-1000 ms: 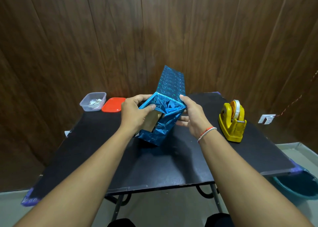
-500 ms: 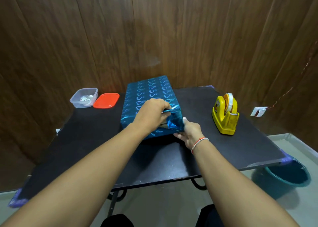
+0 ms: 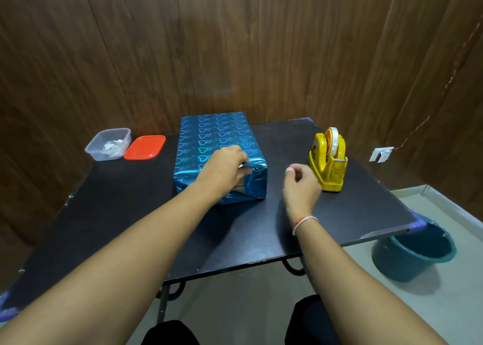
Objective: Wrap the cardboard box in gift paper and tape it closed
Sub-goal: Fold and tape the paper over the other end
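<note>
On the table (image 3: 261, 229) | left hand (image 3: 222, 169) pinches the box's (image 3: 217, 140) paper flap | right hand (image 3: 300, 185), loosely curled and empty, beside box near tape dispenser (image 3: 328, 161)

A black table (image 3: 130, 214) on dark metal legs carries four things. The box wrapped in blue foil paper (image 3: 217, 140) lies flat near the middle. At the far left corner sit a clear plastic tub (image 3: 108, 144) and — just beside it — an orange lid (image 3: 144, 147). A yellow tape dispenser (image 3: 328, 161) stands at the right.
</note>
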